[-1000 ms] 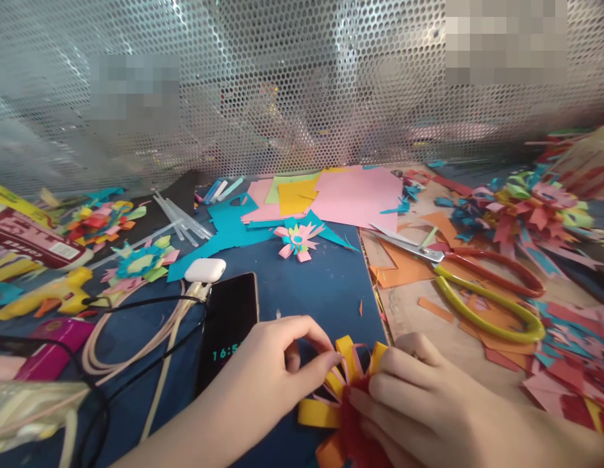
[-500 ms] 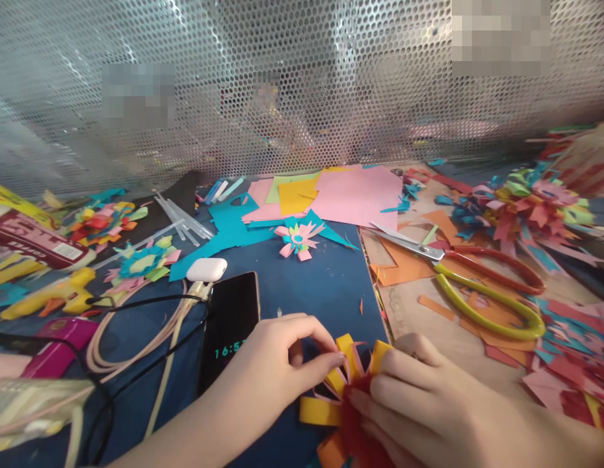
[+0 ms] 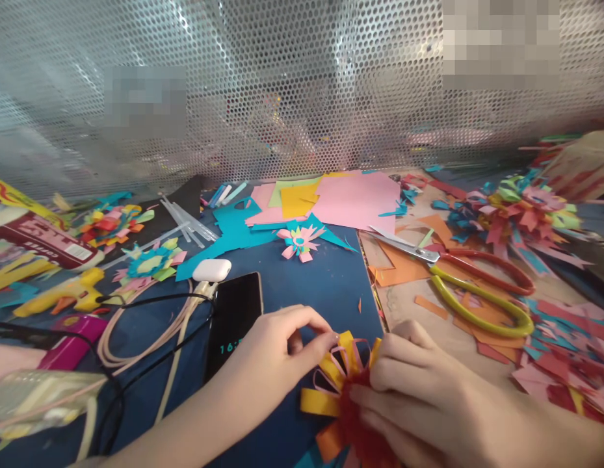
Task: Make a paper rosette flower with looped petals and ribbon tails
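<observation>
A paper flower [image 3: 337,396] with looped yellow and orange petals, thin pink strips and a dark red fringed centre lies on the blue mat near the front edge. My left hand [image 3: 275,354] pinches one of its yellow loops between thumb and fingertips. My right hand [image 3: 419,396] presses closed on the flower's right side and red centre, covering part of it.
A dark phone [image 3: 233,318] and a white earbud case [image 3: 211,270] lie left of my hands, among cables [image 3: 145,325]. Red-and-yellow-handled scissors [image 3: 472,289] rest on brown cardboard. Coloured paper sheets [image 3: 341,198], finished flowers [image 3: 298,240], glue sticks [image 3: 189,224], a yellow glue gun [image 3: 62,296] and a perforated metal screen [image 3: 302,91] surround them.
The view has shifted slightly, so everything sits a little lower. My hands have stayed on the flower, the left fingers working the yellow loop a bit further right.
</observation>
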Demonstrator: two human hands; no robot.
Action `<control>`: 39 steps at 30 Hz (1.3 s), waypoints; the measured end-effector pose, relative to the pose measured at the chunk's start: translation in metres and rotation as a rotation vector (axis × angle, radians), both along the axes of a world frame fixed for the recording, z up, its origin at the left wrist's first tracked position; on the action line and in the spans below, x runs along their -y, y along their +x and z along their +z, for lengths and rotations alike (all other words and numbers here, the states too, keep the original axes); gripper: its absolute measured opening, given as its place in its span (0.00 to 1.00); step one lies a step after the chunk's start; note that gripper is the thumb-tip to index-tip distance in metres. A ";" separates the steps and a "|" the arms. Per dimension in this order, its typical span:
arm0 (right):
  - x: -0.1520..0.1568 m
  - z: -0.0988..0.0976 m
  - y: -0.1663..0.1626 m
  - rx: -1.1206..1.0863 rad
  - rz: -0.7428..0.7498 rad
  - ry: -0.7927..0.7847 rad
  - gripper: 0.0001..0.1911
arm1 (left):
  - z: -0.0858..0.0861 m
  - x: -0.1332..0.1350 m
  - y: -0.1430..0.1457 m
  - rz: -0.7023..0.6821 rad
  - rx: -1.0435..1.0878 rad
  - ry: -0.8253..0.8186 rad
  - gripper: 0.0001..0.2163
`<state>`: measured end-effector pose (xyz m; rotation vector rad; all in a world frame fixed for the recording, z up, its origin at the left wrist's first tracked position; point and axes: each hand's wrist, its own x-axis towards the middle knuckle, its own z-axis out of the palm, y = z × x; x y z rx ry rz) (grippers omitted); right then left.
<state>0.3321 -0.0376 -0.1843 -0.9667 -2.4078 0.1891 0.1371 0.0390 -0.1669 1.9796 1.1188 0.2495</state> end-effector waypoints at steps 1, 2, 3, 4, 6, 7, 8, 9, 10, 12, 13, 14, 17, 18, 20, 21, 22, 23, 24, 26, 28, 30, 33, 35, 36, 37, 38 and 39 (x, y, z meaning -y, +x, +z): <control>0.000 0.004 0.001 -0.028 -0.012 0.014 0.10 | 0.003 0.000 0.000 0.010 0.003 0.021 0.10; 0.000 0.009 0.003 -0.048 -0.027 0.030 0.09 | 0.007 0.000 -0.001 0.021 0.002 0.046 0.10; 0.000 0.014 0.005 -0.060 -0.045 0.046 0.09 | 0.011 0.000 -0.002 0.031 -0.007 0.075 0.10; 0.001 0.018 0.007 -0.062 -0.058 0.062 0.09 | 0.014 0.000 -0.004 0.035 -0.026 0.103 0.10; 0.006 0.024 0.011 -0.051 -0.092 0.069 0.09 | 0.019 0.002 -0.008 0.031 -0.084 0.157 0.10; 0.009 0.025 0.013 -0.043 -0.111 0.060 0.09 | 0.020 0.004 -0.011 0.023 -0.115 0.181 0.11; 0.013 0.025 0.015 -0.036 -0.130 0.043 0.09 | 0.019 0.006 -0.013 0.013 -0.142 0.199 0.11; 0.017 0.023 0.016 -0.030 -0.151 0.020 0.08 | 0.018 0.009 -0.016 0.001 -0.162 0.210 0.11; 0.021 0.021 0.017 -0.026 -0.171 -0.004 0.08 | 0.016 0.012 -0.018 -0.010 -0.173 0.213 0.11; 0.029 0.013 0.017 -0.017 -0.197 -0.038 0.07 | 0.009 0.018 -0.021 -0.026 -0.172 0.205 0.09; 0.033 0.009 0.017 -0.012 -0.197 -0.036 0.07 | 0.005 0.021 -0.022 -0.030 -0.165 0.197 0.09; 0.036 0.005 0.015 -0.007 -0.191 -0.020 0.07 | 0.001 0.024 -0.022 -0.030 -0.154 0.190 0.08; 0.042 -0.003 0.009 0.020 -0.170 0.039 0.09 | -0.006 0.030 -0.021 -0.016 -0.124 0.181 0.07; 0.043 -0.005 0.007 0.027 -0.174 0.052 0.10 | -0.006 0.031 -0.021 -0.010 -0.120 0.179 0.07; 0.045 -0.008 0.004 0.035 -0.188 0.061 0.12 | -0.005 0.032 -0.019 0.006 -0.118 0.185 0.06; 0.045 -0.009 0.003 0.036 -0.192 0.063 0.13 | -0.004 0.032 -0.017 0.014 -0.119 0.189 0.06; 0.046 -0.010 0.002 0.033 -0.195 0.063 0.13 | -0.003 0.033 -0.016 0.021 -0.120 0.194 0.06; 0.046 -0.011 0.002 0.032 -0.197 0.063 0.13 | -0.002 0.033 -0.015 0.028 -0.119 0.201 0.06; 0.046 -0.012 0.002 0.033 -0.197 0.061 0.14 | -0.001 0.033 -0.015 0.034 -0.118 0.206 0.06; 0.045 -0.012 0.002 0.041 -0.198 0.063 0.14 | -0.001 0.032 -0.014 0.038 -0.114 0.215 0.07; 0.044 -0.012 0.002 0.051 -0.198 0.074 0.14 | -0.002 0.032 -0.014 0.042 -0.102 0.233 0.08; 0.042 -0.012 0.002 0.052 -0.190 0.085 0.13 | -0.003 0.033 -0.014 0.047 -0.090 0.252 0.08; 0.039 -0.012 0.000 0.060 -0.179 0.069 0.12 | -0.002 0.035 -0.013 0.050 -0.088 0.272 0.09; 0.037 -0.011 -0.003 0.057 -0.170 0.054 0.12 | -0.001 0.037 -0.012 0.044 -0.103 0.264 0.09; 0.037 -0.011 -0.005 0.052 -0.170 0.054 0.12 | 0.000 0.038 -0.011 0.041 -0.113 0.257 0.09; 0.037 -0.011 -0.008 0.042 -0.176 0.061 0.12 | 0.000 0.038 -0.011 0.039 -0.124 0.250 0.09; 0.037 -0.010 -0.010 0.029 -0.188 0.074 0.12 | 0.001 0.039 -0.011 0.040 -0.132 0.246 0.09; 0.037 -0.010 -0.013 0.018 -0.200 0.092 0.12 | 0.001 0.039 -0.011 0.041 -0.136 0.246 0.10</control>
